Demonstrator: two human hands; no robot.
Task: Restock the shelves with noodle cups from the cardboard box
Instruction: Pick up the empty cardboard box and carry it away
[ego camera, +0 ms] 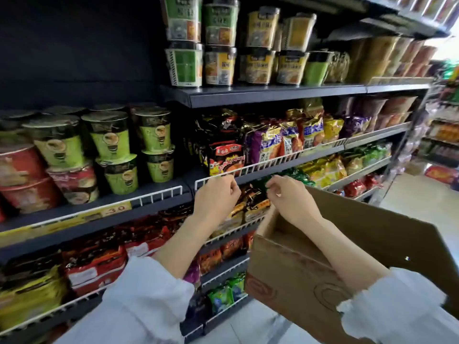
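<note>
Both hands raised before the shelving, neither holding a product. Left hand (218,192): grip curled loosely with fingertips drawn together, holding nothing, just below the white wire rail (260,165). Right hand (290,197): grip likewise curled in, fingertips at a green packet (263,181); whether it pinches the packet cannot be told. Cardboard box (310,266): directly beneath the right grip, top open, interior showing bare. Green noodle cups (111,147): on the shelf up and to the left of the left grip, stacked two high.
</note>
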